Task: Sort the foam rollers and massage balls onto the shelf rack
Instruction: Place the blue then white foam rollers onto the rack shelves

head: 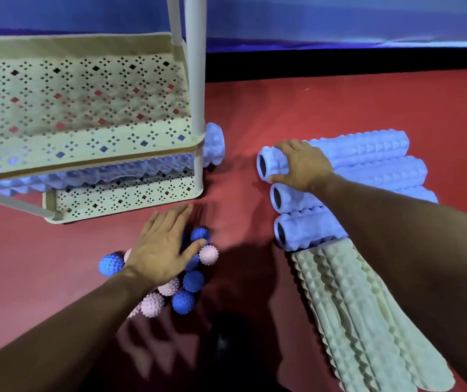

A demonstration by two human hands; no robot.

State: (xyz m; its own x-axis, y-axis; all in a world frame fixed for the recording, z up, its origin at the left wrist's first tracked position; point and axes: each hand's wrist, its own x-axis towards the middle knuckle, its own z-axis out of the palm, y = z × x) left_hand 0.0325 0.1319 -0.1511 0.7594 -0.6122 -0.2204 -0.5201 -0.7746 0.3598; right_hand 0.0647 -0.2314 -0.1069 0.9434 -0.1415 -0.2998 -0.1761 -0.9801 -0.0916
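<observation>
Three light-blue foam rollers lie side by side on the red floor at right. My right hand (pixel 301 164) grips the left end of the farthest blue roller (pixel 362 149), fingers curled over it. Cream ridged rollers (pixel 353 312) lie nearer me, below the blue ones. A pile of spiky massage balls, blue (pixel 111 264) and pink (pixel 209 254), sits on the floor at centre-left. My left hand (pixel 163 247) hovers flat over the pile, fingers spread and blurred. The cream perforated shelf rack (pixel 85 108) stands at upper left, with a blue roller (pixel 214 144) lying on its bottom tier, its end sticking out right.
The rack's white posts (pixel 195 80) rise at the upper middle. A black skirting strip and blue wall run along the back. Bare red floor lies between the rack, the balls and the rollers.
</observation>
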